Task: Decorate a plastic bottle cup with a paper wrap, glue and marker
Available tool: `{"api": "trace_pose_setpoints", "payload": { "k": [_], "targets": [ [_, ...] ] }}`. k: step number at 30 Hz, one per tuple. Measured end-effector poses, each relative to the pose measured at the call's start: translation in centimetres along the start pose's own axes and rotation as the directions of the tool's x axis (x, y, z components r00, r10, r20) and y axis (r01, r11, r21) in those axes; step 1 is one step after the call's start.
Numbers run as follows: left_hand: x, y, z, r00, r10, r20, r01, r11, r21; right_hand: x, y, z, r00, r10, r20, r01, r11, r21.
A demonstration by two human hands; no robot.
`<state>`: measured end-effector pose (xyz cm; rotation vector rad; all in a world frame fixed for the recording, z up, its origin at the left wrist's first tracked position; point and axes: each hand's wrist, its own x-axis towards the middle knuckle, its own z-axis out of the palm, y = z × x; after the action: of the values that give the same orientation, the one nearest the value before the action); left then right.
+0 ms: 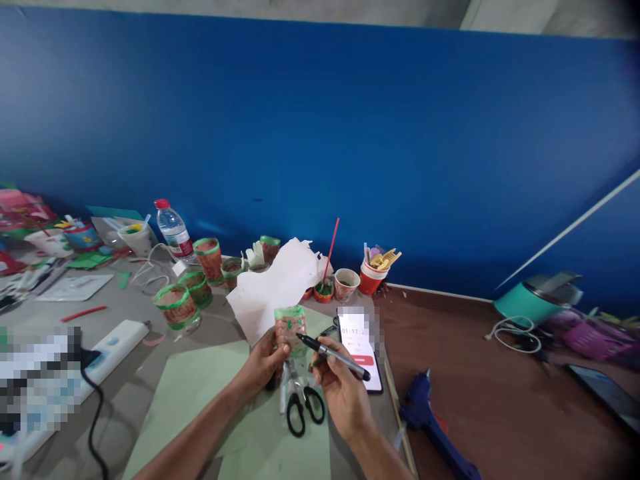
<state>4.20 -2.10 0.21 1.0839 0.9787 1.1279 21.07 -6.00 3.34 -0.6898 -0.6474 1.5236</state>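
A small brown cup with a green rim is upright in my left hand, its fingers closed around the cup's left side. My right hand grips a black and grey marker, whose dark tip points left at the cup's side. Below the cup lie scissors with black handles, partly over pale green paper. White torn paper is behind the cup. Right of my right hand, a phone shows a timer.
Several painted cups stand at the back left near a water bottle. A power strip lies left. On the right are a blue glue gun, a turquoise container and a dark tablet. A blue panel rises behind.
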Motion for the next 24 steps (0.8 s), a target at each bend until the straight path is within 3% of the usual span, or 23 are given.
{"api": "trace_pose_setpoints", "payload": {
  "k": [7,18,24],
  "targets": [
    [-0.04,-0.02,0.17,1.000,0.015,0.009,-0.015,0.997,0.077,-0.32,0.36,-0.03,0.998,-0.047,0.030,0.051,0.988,-0.144],
    [-0.10,-0.26,0.06,1.000,0.008,-0.012,-0.007,0.998,0.054,0.23,-0.04,-0.49,0.992,-0.083,-0.093,0.061,0.974,-0.216],
    [-0.03,-0.41,-0.09,1.000,0.029,0.007,-0.029,0.996,0.087,-0.09,-0.14,-0.19,0.998,-0.064,-0.020,0.059,0.979,-0.194]
  ]
}}
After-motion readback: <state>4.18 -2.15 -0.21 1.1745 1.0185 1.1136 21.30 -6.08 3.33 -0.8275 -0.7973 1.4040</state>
